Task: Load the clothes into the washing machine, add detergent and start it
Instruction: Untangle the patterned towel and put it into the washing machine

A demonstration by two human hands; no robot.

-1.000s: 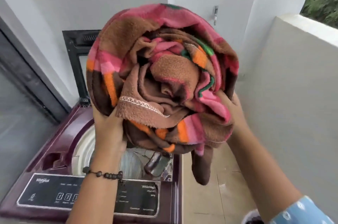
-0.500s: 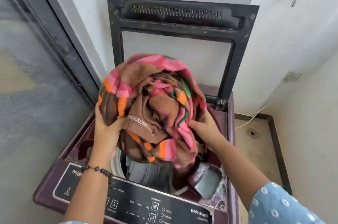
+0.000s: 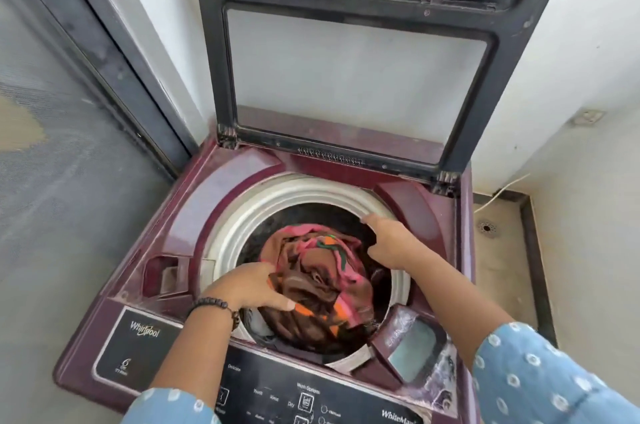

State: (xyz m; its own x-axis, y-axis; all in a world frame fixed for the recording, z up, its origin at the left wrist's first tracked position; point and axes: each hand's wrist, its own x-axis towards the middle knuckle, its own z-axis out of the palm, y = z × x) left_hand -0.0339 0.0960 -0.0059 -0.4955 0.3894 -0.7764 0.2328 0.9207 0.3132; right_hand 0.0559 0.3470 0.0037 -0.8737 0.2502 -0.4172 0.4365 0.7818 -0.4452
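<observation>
The blanket [image 3: 318,285], a brown, pink and orange bundle, lies inside the drum [image 3: 235,236] of the maroon washing machine [image 3: 194,201], filling most of the round opening. The left hand [image 3: 249,288] rests on its near-left side, fingers [image 3: 277,302] spread wide against the fabric; a beaded bracelet [image 3: 214,305] circles that wrist. The right hand [image 3: 391,243] hovers over the far-right rim, fingers loosely apart, holding nothing. The lid [image 3: 356,52] stands upright behind. A small compartment [image 3: 412,347] juts at the near-right corner beside the control panel [image 3: 138,344].

The washing machine's control panel [image 3: 145,347] reads "Whirlpool", "Wash Options", "Delicate", "Dry" and "WhiteMa…".
</observation>
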